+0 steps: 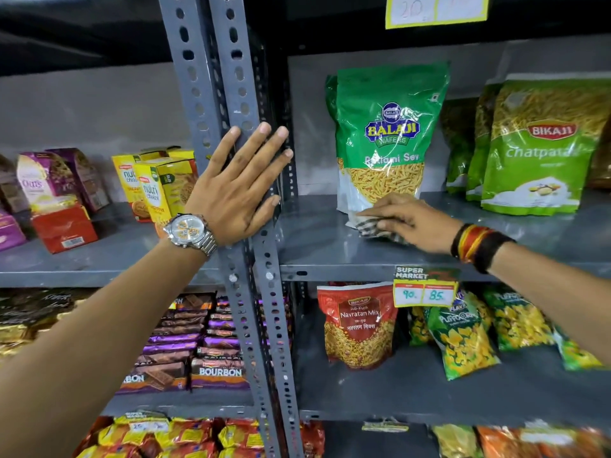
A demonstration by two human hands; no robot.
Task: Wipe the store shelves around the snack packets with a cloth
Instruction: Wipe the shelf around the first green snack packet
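Note:
My right hand (401, 221) presses a checked cloth (372, 228) flat on the grey metal shelf (317, 239), right in front of a green Balaji sev packet (386, 127) that stands upright. Further right stand green Bikaji Chatpata packets (535, 150). My left hand (239, 183), with a silver watch on its wrist, lies flat with fingers spread against the grey perforated upright post (231, 77) and holds nothing.
The shelf below holds a red Navratan Mix packet (358, 322) and green puffcorn bags (463, 338), behind a yellow price tag (425, 294). Left of the post are biscuit boxes (155, 183) and stacked Bourbon packs (198, 352). More packets fill the bottom shelf.

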